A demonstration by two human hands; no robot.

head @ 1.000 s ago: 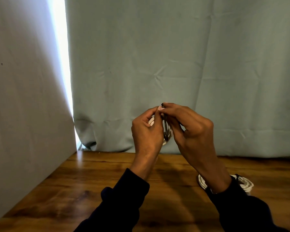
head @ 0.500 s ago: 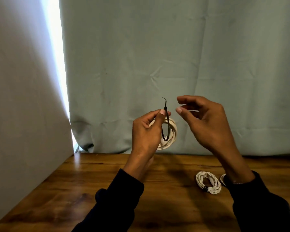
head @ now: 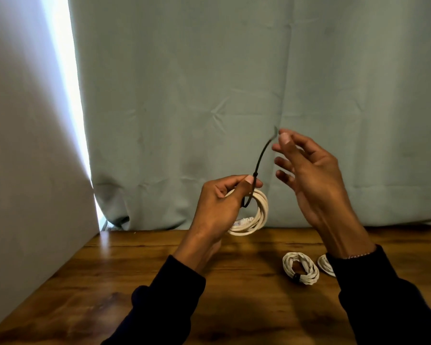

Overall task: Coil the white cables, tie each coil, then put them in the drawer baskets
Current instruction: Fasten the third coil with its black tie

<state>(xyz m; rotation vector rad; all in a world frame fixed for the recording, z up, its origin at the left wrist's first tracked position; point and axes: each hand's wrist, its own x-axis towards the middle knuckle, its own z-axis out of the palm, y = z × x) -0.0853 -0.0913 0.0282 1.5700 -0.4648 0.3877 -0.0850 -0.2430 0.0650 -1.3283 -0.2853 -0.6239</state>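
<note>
Since a moment ago my right hand (head: 309, 170) opens beside the tie (head: 260, 160) tail while my left hand (head: 224, 202) pinches the light, springy coil (head: 258, 215) above the table (head: 246, 282), best gripped at the tie.

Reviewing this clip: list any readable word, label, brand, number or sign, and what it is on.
None can be read.
White coiled cable pinched in the left hand: faint marks on its connector end, too small and blurred to read.
Tied white cable coil on the wooden table: no print visible.
</note>
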